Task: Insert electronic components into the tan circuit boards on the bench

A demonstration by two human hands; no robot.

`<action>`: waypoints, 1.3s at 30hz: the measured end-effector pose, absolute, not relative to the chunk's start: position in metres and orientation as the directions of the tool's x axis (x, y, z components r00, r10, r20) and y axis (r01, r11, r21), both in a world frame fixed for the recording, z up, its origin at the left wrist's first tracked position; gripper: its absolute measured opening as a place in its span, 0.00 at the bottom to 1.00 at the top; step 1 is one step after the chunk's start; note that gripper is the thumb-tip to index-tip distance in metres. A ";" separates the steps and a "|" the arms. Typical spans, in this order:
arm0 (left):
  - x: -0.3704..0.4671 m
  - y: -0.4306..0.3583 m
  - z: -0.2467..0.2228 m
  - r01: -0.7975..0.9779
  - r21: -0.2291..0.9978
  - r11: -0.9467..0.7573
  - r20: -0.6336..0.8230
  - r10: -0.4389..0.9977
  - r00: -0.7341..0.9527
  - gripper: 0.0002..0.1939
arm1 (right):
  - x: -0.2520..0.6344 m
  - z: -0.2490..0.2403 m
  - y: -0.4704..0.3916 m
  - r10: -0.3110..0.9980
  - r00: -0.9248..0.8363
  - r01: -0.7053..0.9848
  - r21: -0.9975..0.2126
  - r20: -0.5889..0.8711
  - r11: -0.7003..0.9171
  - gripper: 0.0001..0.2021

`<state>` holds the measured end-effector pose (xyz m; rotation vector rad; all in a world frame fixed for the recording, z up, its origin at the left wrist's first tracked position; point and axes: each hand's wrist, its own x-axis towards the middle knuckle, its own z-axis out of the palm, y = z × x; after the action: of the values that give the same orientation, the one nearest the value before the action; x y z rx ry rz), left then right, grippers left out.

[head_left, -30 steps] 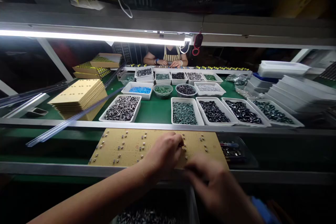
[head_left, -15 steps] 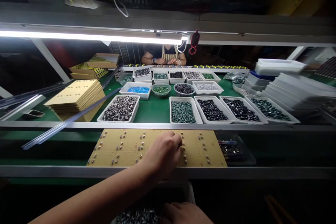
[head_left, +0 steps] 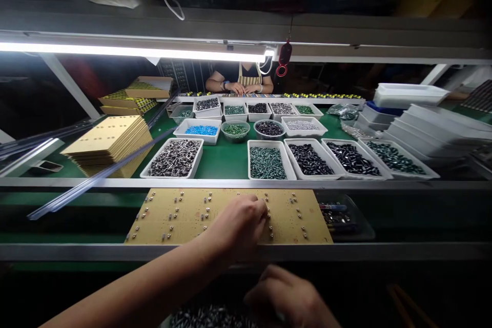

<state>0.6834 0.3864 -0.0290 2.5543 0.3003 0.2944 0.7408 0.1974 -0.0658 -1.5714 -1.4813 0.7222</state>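
Observation:
A tan circuit board [head_left: 161,215] with rows of small metal parts lies between two metal rails. Over its middle right is my left hand [head_left: 240,223], fingers bent together and tips at the board; whatever they hold is hidden. Lower down, my right hand [head_left: 294,297] is slightly blurred, its fingers curled together, and I cannot make out anything in them. Just left of and below it, a tray of dark small components [head_left: 211,316] sits in shadow at the bottom edge.
White trays of components [head_left: 171,158] and round bowls [head_left: 235,131] cover the green bench behind the rail. Stacked boards [head_left: 109,143] and clear plastic strips [head_left: 96,178] are at left. Empty trays [head_left: 434,133] pile up at right. A co-worker [head_left: 240,82] sits opposite.
My right hand has risen up and to the right, away from the dark components in the lower tray. My left hand stays at nearly the same spot on the board.

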 end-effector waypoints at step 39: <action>0.687 0.379 -0.021 0.177 0.450 -0.875 0.119 0.256 0.959 0.10 | 0.861 -0.038 0.208 0.914 0.219 0.902 -0.427 0.343 -0.056 0.10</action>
<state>0.6869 0.3788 -0.0207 2.6623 0.3101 0.2422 0.8612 0.2083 -0.0383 -1.9422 -1.6707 0.0262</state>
